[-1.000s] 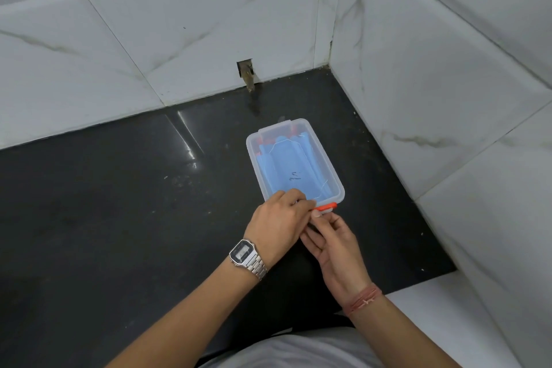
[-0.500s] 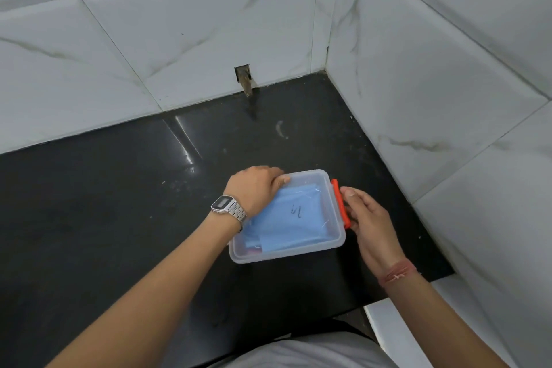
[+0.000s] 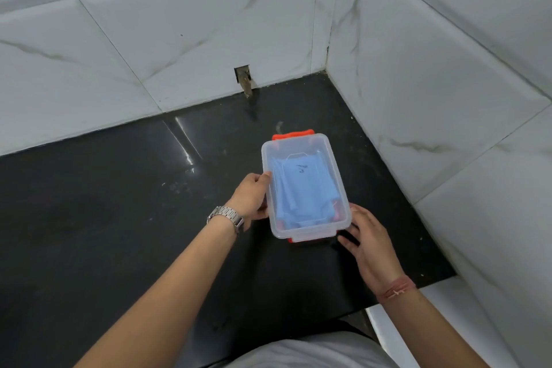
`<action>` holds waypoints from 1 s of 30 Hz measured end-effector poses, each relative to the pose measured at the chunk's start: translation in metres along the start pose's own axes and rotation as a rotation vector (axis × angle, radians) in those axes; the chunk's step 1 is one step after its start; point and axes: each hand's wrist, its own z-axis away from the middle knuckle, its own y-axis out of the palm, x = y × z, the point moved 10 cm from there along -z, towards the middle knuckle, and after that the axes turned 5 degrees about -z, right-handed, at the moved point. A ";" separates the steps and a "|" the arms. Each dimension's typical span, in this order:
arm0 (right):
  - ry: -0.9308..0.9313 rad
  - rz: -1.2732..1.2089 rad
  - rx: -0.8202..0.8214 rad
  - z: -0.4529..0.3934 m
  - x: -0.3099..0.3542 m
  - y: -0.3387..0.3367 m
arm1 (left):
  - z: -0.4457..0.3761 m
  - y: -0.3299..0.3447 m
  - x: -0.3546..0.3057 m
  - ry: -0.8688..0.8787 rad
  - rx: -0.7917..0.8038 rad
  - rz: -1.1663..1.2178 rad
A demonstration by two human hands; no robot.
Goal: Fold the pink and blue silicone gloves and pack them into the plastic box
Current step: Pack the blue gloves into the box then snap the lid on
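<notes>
White marble-look wall tiles are meeting in a corner behind a glossy black counter (image 3: 119, 218), and I am standing at its near edge, looking down. My left hand (image 3: 252, 199), a metal watch (image 3: 225, 216) on its wrist, is holding the left long side of the plastic box (image 3: 340, 188), thumb at the rim and fingers curling against the wall. My right hand (image 3: 369, 240), a red thread band (image 3: 395, 290) at the wrist, is resting its straight, relaxed fingers against the box's near right corner, not gripping. The box is sitting lengthwise on the counter with its clear lid on. Through it the folded blue glove (image 3: 301, 188) is showing, with a sliver of the pink glove (image 3: 337, 213) at its near right edge. An orange latch (image 3: 292, 135) is showing at the far end and another, the near latch (image 3: 291, 239), is peeking out below the front rim. I judge the packing done and the closing step in hand; whether both latches are snapped down I cannot tell. Next I should be pressing each one home while steadying the box.
</notes>
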 end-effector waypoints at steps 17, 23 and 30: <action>0.160 -0.318 -0.014 0.006 -0.026 -0.002 | 0.085 0.079 -0.058 1.062 -0.216 -0.930; 0.061 -0.306 0.087 0.009 -0.011 0.004 | 0.106 0.103 -0.029 1.159 -0.271 -1.101; 0.083 -0.323 0.066 0.009 -0.013 0.003 | 0.114 0.105 -0.043 1.204 -0.411 -1.149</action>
